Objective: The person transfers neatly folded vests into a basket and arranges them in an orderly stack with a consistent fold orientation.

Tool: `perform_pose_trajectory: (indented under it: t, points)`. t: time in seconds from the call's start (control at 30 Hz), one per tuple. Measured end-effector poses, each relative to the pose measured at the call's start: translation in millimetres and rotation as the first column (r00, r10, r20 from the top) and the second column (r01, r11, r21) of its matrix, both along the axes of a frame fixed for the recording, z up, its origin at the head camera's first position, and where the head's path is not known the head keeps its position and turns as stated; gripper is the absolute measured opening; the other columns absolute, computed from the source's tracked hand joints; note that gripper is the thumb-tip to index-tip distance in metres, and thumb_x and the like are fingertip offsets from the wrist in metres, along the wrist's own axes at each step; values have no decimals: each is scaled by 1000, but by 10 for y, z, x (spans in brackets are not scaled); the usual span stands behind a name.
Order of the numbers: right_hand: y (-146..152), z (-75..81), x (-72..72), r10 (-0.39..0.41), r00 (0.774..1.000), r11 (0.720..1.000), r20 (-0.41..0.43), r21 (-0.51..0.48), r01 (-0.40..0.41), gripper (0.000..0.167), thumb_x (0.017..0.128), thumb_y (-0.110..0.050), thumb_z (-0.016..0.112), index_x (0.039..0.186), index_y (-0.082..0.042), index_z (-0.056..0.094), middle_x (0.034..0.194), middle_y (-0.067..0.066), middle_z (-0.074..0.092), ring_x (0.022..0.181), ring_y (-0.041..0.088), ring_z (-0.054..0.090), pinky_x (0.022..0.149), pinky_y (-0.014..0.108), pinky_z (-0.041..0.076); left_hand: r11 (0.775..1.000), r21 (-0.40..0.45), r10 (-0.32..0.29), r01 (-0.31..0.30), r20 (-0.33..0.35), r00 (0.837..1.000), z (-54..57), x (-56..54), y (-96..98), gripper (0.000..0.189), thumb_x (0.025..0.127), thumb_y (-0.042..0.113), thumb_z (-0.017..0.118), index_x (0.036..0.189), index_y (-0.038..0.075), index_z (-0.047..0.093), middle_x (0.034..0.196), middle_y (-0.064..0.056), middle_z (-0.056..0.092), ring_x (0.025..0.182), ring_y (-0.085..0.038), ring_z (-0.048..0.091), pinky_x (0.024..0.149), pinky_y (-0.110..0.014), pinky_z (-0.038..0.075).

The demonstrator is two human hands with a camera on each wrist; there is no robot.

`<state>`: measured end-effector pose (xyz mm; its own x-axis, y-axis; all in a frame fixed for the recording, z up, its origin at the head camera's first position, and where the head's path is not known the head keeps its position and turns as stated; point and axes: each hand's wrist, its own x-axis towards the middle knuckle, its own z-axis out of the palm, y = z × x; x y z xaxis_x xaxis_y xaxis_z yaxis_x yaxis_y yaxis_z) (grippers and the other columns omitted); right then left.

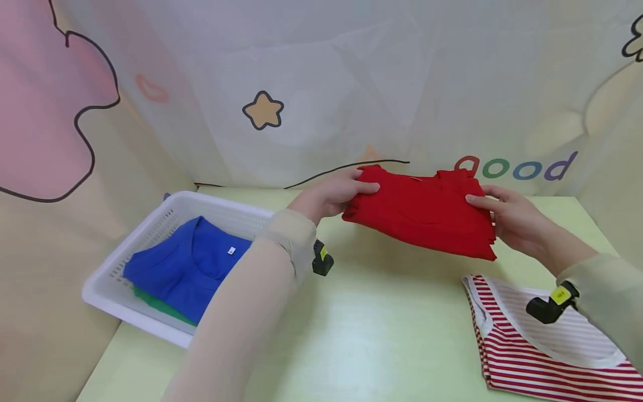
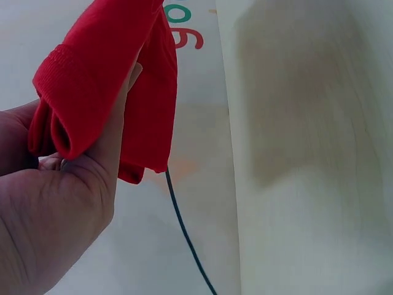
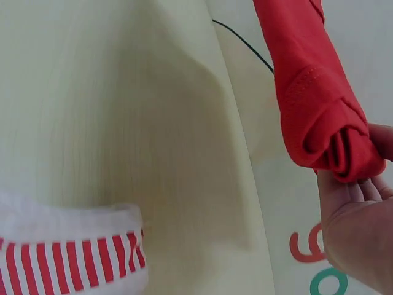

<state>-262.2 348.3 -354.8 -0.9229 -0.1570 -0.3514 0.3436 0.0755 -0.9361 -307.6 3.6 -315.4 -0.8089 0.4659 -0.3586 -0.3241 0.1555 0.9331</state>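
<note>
A folded red shirt (image 1: 419,209) is held up off the table between both hands, its shadow falling on the tabletop below. The left hand (image 1: 331,195) grips its left end, thumb on top and fingers beneath. At the other end the right hand (image 1: 522,223) pinches the cloth the same way. In the left wrist view the folded layers of the red shirt (image 2: 92,80) sit between thumb and fingers. The right wrist view shows the rolled edge of the red shirt (image 3: 319,104) in the right hand (image 3: 359,227).
On the left of the table (image 1: 372,329) stands a white plastic basket (image 1: 135,322) containing a blue shirt (image 1: 186,268) and something green (image 1: 163,306) under it. A folded red-and-white striped shirt (image 1: 542,357) lies at the front right, below the right forearm. A printed cloth backdrop (image 1: 351,84) hangs behind.
</note>
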Motion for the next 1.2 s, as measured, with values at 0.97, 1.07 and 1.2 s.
perform_pose_trajectory:
  t: [0.97,1.07,1.2]
  points:
    - [-1205,72,28,67,995,997,-79,-44,-71,66,110,-31,62,165,-11,32,142,3,50,124,21,55,91,28,61,988,-155,5,-22,-109,994,172,203,-1245,51,106,19,66,153,7,49,143,-15,61,119,-33,69,93,-37,63]
    - [-1323,87,58,66,994,996,-84,-61,-71,66,109,-31,63,164,-11,33,145,5,49,125,23,55,91,28,61,985,-170,-11,-9,-116,993,196,222,-1364,52,106,19,66,153,6,48,143,-15,60,118,-32,70,94,-37,62]
    - [-1483,107,100,69,992,994,-105,-74,-77,61,110,-29,62,161,-9,36,148,9,48,127,25,54,92,29,61,980,-196,-37,12,-124,992,244,264,-1533,51,107,19,65,153,5,47,141,-15,62,116,-31,71,94,-37,62]
